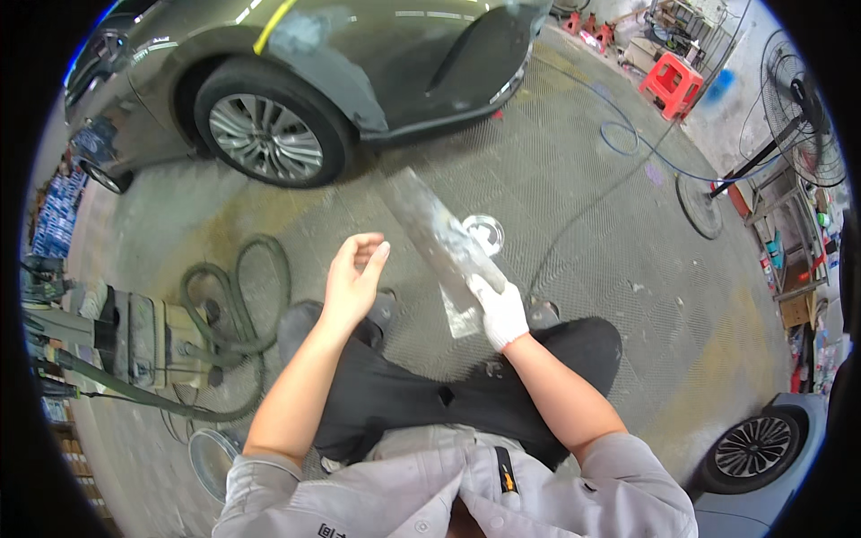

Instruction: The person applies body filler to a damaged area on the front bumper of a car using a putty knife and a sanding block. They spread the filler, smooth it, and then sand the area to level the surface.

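Observation:
My right hand [500, 314], in a white glove, grips the near end of a long, flat grey board [439, 221] with pale smears. The board slants away to the far left, over the floor. Below it, beside the glove, shows a whitish flat piece [461, 314]; whether I hold it too is unclear. My left hand [355, 273] is bare and raised left of the board, fingers loosely curved, thumb apart, nothing in it. Behind the board, a round white lid or can [485, 235] is partly hidden. Ahead stands a dark car with a grey filler-like patch [345, 85] beside its wheel [266, 134].
A ribbed hose [238, 300] loops from a wheeled machine [148, 341] at left, above a bucket [213, 462]. At right stand a fan [798, 108], a red stool [671, 85] and a shelf [785, 233]. A blue air hose [619, 134] crosses the floor. Another car's wheel [752, 448] is lower right.

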`<state>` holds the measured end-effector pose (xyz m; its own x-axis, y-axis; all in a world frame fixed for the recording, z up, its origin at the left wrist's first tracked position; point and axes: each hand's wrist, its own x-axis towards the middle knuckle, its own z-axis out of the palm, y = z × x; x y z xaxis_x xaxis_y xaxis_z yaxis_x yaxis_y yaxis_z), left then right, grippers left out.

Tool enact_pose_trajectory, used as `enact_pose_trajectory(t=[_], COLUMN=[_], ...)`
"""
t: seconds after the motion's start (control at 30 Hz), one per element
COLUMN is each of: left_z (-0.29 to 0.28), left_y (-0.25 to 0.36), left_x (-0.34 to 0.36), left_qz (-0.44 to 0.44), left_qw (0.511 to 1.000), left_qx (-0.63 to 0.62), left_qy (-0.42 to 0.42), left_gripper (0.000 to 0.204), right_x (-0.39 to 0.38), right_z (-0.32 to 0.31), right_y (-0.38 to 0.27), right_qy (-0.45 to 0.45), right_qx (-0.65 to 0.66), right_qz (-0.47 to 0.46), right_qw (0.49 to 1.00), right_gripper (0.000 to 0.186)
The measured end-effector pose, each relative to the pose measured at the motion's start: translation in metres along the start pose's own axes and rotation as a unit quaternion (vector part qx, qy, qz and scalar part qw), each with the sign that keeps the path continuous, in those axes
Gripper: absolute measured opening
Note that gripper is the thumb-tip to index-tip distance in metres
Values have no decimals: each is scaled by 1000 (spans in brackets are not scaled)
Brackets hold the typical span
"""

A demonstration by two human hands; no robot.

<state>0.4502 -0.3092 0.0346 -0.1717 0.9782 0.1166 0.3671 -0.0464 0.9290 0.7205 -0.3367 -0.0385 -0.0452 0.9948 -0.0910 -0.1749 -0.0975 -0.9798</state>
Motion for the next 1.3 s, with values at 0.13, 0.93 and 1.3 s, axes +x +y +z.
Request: enact_pose_trajectory(t=[0.13,0.93,1.3], left_z=[36,29,38], left_y=[-57,-51,-36], left_x=[6,9,-7], left_qz=[-235,-84,-119], left_qw=[929,955,928], left_qx=[-283,-250,-352], left_qy=[-46,136,18], left_gripper=[70,37,28], right_x=[-21,5,14], right_z=[11,45,50], right_y=[-1,-20,-59], right_qy=[-29,-23,36], right_qx=[77,-155,-41], right_qz=[77,128,-34], right_qw=[994,979,998], right_gripper=[38,31,33])
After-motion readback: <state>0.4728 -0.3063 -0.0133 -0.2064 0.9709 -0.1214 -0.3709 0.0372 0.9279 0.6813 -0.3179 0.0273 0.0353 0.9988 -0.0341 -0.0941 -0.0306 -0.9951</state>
